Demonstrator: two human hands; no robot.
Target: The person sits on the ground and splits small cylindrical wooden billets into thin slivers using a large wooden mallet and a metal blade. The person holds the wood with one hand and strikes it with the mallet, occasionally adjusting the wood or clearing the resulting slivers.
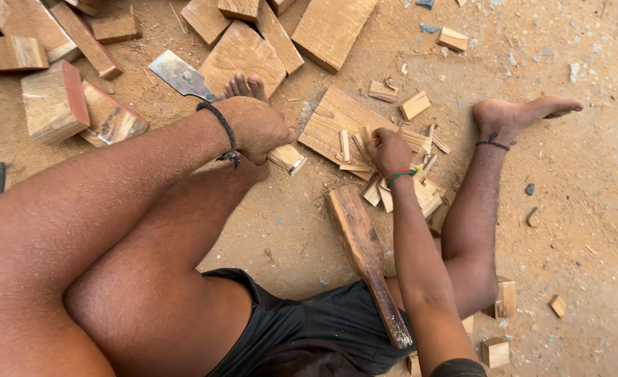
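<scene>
We closed our left hand (pixel 256 129) in a fist around a small wood block (pixel 287 158) on the sandy ground (pixel 588 174). Our right hand (pixel 387 150) curled its fingers over thin wood slats (pixel 393 195) on a flat board (pixel 330 126).

This is a simple woodworking place on the ground, without a bench. The sandy, sawdust-covered earth floor (pixel 588 174) carries rough brown wooden blocks (pixel 54 101), thin pale split wood strips (pixel 393 188), a flat wooden mallet (pixel 361 251) and a wide steel chisel blade (pixel 179 75).
</scene>
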